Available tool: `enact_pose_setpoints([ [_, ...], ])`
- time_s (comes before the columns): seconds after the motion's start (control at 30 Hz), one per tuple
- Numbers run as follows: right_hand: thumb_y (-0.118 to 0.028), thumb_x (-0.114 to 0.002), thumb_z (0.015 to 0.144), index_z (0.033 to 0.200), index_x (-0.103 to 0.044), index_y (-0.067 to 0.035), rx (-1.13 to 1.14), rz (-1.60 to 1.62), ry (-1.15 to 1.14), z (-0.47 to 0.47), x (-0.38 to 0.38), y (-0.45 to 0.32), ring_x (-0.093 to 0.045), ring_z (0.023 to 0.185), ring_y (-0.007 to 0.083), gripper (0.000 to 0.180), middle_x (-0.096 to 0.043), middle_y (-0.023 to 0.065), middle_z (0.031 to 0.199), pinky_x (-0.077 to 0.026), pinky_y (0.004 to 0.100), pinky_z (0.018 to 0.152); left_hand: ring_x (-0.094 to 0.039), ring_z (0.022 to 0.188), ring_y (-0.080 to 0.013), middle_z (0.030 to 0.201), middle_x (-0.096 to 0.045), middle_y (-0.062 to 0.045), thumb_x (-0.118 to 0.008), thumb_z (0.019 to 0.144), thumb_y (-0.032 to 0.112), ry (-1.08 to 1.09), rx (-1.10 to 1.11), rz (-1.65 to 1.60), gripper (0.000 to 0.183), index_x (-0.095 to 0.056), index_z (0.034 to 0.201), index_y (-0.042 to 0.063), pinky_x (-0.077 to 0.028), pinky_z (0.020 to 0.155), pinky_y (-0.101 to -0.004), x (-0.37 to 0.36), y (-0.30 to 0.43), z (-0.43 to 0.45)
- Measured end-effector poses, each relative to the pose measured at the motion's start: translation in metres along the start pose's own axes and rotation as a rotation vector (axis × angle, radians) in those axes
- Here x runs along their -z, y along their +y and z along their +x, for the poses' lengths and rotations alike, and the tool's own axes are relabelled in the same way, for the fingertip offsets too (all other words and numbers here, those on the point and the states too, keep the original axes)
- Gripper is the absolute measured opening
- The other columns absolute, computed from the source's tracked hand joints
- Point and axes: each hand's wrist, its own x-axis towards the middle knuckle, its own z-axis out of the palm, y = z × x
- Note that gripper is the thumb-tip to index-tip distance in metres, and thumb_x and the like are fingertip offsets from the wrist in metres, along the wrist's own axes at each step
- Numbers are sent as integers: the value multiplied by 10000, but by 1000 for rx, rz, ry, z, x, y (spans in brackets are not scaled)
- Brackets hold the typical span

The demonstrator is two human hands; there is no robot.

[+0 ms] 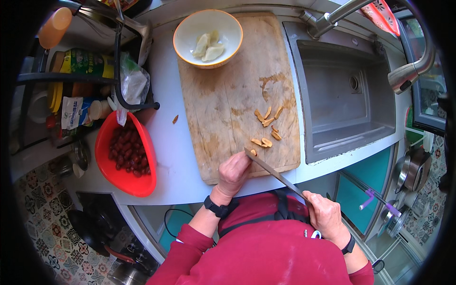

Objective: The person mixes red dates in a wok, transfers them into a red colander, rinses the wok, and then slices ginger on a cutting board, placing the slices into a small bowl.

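My right hand [324, 215] grips the handle of a kitchen knife [276, 174], whose narrow-looking blade slants up and left over the front of the wooden cutting board [213, 124]. At the blade's tip my left hand [233, 171] pinches a small brown piece [253, 152] against the board; the fingers partly hide it. Several cut tan-brown slices, perhaps dried root [266, 141], lie just beyond the blade. At the board's far end stands an orange-rimmed white bowl [181, 46] with a few pale, translucent pieces [209, 48] inside.
Left of the board, a red plastic basin [101, 160] holds dark red dates [129, 149]. One brown sliver [175, 119] lies on the white counter [171, 153]. A black rack [67, 77] with packages is at left; a grey sink [342, 107] and faucet [409, 74] are at right.
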Motion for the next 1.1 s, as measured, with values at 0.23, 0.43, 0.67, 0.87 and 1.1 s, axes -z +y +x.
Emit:
enact_pose_setpoints([
  [0.23,-31,-611,832,1127,-614,-95,22,-102,-70,3,0,2,-676,670,236,302,-686,82,914,-561,352,548,-655,684,-276,798,-660,-87,-747,644,-52,15,-2,-3,304,-698,924,54,-521,592,-342,2,3,5],
  [0.43,-33,-606,805,1157,-584,-95,38,-146,-134,6,3,4,-677,670,239,357,-683,93,977,-565,346,552,-678,723,-280,835,-680,-91,-769,656,-17,10,1,-5,314,-701,953,57,-540,615,-339,4,5,8],
  [0.67,-39,-608,796,1166,-575,-94,27,-191,-201,11,14,-2,-677,687,234,375,-673,109,989,-565,350,561,-689,763,-284,884,-690,-93,-793,638,22,-6,-9,-6,354,-695,976,58,-555,636,-343,2,0,3],
  [0.87,-19,-611,821,1132,-578,-71,41,-193,-181,17,17,-5,-682,699,260,317,-674,106,963,-561,358,562,-694,738,-280,859,-706,-87,-794,674,12,-1,6,-9,296,-711,953,66,-548,636,-343,0,-3,0],
  [1.1,5,-606,825,1106,-583,-58,30,-127,-214,21,17,-1,-683,703,284,290,-672,108,945,-560,371,562,-688,743,-284,868,-700,-89,-764,667,-24,2,14,17,309,-704,958,61,-550,645,-353,1,-2,0],
])
